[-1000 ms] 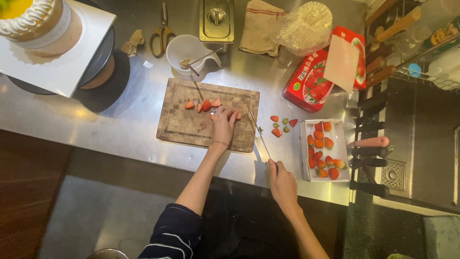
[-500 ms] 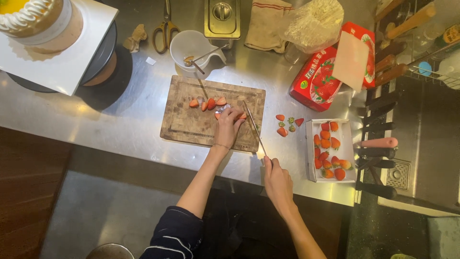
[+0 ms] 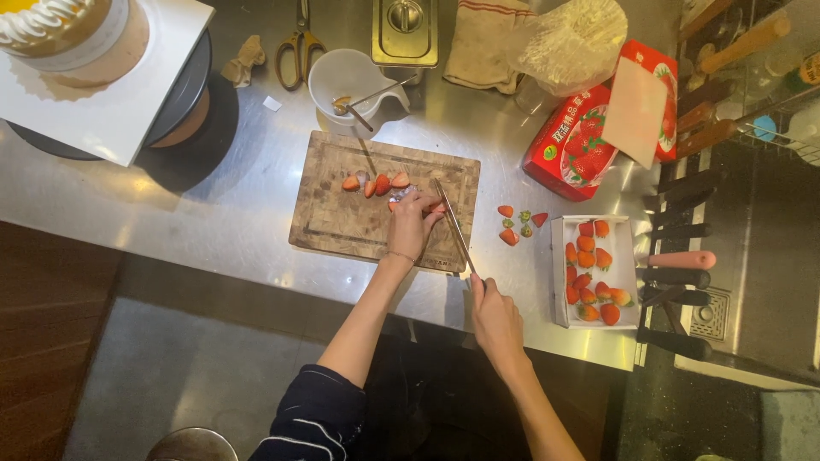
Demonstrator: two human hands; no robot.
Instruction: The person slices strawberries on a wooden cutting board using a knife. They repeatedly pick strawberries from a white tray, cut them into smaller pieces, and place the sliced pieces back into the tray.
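Red strawberry (image 3: pixel 424 205) sits on the wooden cutting board (image 3: pixel 342 226) near its upper right corner, pinned under the left hand (image 3: pixel 412 226) fingertips. The long slim knife (image 3: pixel 453 229), gripped by the right hand (image 3: pixel 495 318), slants up across the board's right edge, blade tip right at the berry. Cut strawberry halves (image 3: pixel 376 183) line the board's top edge, just left.

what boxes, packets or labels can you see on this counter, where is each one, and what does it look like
Red strawberry carton: right of the wooden cutting board, rectangular, red with strawberry pictures and a small green mark, flap open showing a pale inside.
White punnet tray: near the counter's right edge, below the carton, rectangular, open, holding whole strawberries.
Clear plastic bag: behind the carton, crumpled, translucent.
No screens or signs in view.
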